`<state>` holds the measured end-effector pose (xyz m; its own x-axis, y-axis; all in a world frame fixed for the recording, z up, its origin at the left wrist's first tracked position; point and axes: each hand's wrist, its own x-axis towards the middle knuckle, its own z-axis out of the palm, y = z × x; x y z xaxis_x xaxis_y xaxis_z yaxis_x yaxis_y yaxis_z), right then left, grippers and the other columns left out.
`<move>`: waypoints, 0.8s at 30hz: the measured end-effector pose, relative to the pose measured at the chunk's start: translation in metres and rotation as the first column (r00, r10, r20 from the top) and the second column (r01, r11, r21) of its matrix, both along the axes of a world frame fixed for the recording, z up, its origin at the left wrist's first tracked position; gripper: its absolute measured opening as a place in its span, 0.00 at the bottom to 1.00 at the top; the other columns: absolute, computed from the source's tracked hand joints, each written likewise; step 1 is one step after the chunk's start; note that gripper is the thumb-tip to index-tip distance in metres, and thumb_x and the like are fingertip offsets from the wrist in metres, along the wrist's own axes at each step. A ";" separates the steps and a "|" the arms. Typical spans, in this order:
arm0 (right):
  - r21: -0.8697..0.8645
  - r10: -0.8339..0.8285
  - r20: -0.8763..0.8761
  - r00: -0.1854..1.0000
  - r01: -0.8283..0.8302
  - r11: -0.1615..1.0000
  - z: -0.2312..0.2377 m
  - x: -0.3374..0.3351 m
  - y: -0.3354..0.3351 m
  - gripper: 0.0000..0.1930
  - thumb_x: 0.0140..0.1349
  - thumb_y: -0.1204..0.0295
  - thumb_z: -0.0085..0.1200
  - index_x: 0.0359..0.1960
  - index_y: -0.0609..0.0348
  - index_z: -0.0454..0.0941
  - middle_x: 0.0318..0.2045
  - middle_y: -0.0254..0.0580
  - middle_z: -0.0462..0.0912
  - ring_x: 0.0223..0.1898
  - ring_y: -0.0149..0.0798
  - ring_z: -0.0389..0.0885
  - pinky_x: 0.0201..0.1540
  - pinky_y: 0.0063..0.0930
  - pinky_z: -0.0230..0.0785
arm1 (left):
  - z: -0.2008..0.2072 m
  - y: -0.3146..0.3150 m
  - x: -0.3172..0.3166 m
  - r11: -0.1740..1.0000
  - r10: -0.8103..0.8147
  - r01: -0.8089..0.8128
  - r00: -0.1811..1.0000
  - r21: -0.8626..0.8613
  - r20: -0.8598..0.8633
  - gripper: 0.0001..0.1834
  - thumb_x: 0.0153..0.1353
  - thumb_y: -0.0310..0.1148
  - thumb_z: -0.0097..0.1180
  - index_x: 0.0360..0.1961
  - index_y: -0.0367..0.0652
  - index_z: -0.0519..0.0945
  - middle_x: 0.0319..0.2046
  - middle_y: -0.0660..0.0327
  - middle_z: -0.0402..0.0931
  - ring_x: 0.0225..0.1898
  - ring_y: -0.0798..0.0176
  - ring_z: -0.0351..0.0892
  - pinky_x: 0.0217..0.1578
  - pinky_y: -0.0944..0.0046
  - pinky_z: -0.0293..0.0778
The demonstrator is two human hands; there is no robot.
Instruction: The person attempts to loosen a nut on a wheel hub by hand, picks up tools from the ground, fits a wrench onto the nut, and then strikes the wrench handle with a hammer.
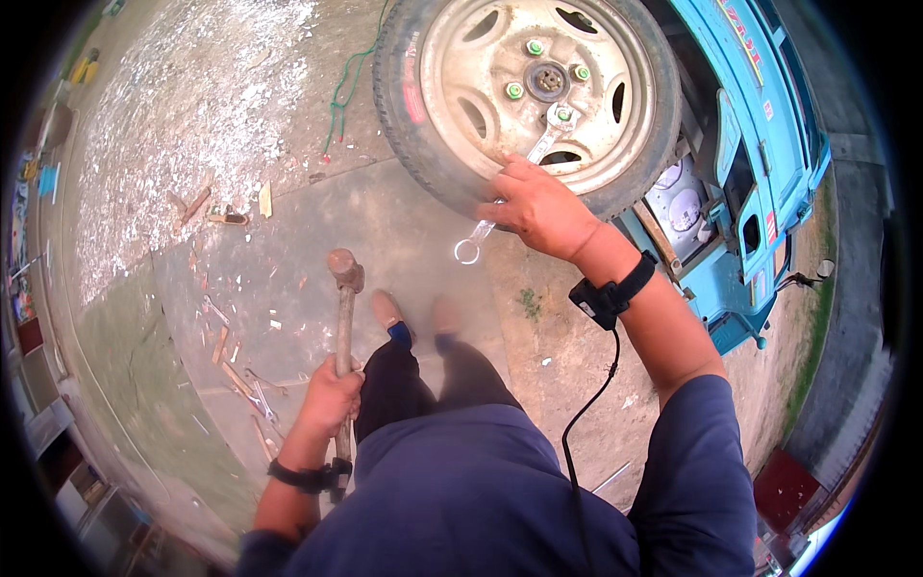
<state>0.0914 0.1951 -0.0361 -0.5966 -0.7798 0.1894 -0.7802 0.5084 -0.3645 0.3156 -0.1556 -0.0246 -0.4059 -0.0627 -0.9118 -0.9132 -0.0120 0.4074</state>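
Observation:
My left hand (334,396) is closed round the wooden handle of a hammer (344,313), whose rusty head points up and away from me. With my right hand (543,207) I grip the shaft of a combination wrench (468,252). Its open end sits at a green-marked lug nut (564,114) on the wheel, while its ring end sticks out below my fingers. The wheel (461,58) has a cream steel rim and a black tyre. Other green-marked nuts surround its rusty hub (549,82).
A blue vehicle body (760,183) stands at the right beside the wheel. Wrenches (261,399) and wood scraps (195,207) lie on the concrete to the left. A green cord (338,101) runs along the ground near white flecked debris (183,125). A black cable (575,423) hangs from my right wrist.

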 end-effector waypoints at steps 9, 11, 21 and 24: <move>0.047 -0.038 0.091 0.995 0.034 0.998 0.006 0.016 0.016 0.10 0.54 0.79 0.58 0.36 0.49 0.84 0.38 0.33 0.76 0.53 0.41 0.76 0.73 0.54 0.56 | -0.013 -0.005 0.001 0.998 -0.059 0.059 0.998 0.038 0.003 0.08 0.63 0.26 0.55 0.40 0.39 0.69 0.18 0.63 0.67 0.12 0.68 0.67 0.12 0.65 0.66; 0.089 -0.060 0.115 0.992 0.050 0.995 0.011 0.023 0.023 0.10 0.54 0.79 0.59 0.36 0.49 0.83 0.39 0.33 0.76 0.55 0.41 0.76 0.73 0.55 0.55 | -0.013 -0.007 -0.006 0.997 -0.075 0.075 0.997 0.035 -0.016 0.08 0.64 0.26 0.55 0.40 0.39 0.70 0.18 0.63 0.67 0.12 0.68 0.67 0.13 0.65 0.66; 0.223 -0.117 0.185 0.976 0.075 0.972 0.013 0.022 0.027 0.11 0.51 0.79 0.63 0.36 0.49 0.81 0.45 0.35 0.75 0.60 0.43 0.73 0.75 0.55 0.52 | -0.018 -0.024 -0.021 0.992 -0.121 0.122 0.992 0.029 -0.021 0.08 0.64 0.27 0.55 0.41 0.39 0.70 0.18 0.63 0.67 0.12 0.68 0.67 0.13 0.65 0.65; 0.245 -0.125 0.160 0.979 0.084 0.966 0.008 0.025 0.032 0.12 0.49 0.76 0.65 0.37 0.49 0.80 0.50 0.37 0.74 0.61 0.43 0.72 0.75 0.53 0.53 | -0.023 -0.026 -0.020 0.994 -0.102 0.104 0.994 0.042 -0.045 0.08 0.64 0.27 0.55 0.41 0.39 0.70 0.18 0.63 0.67 0.12 0.68 0.67 0.13 0.65 0.65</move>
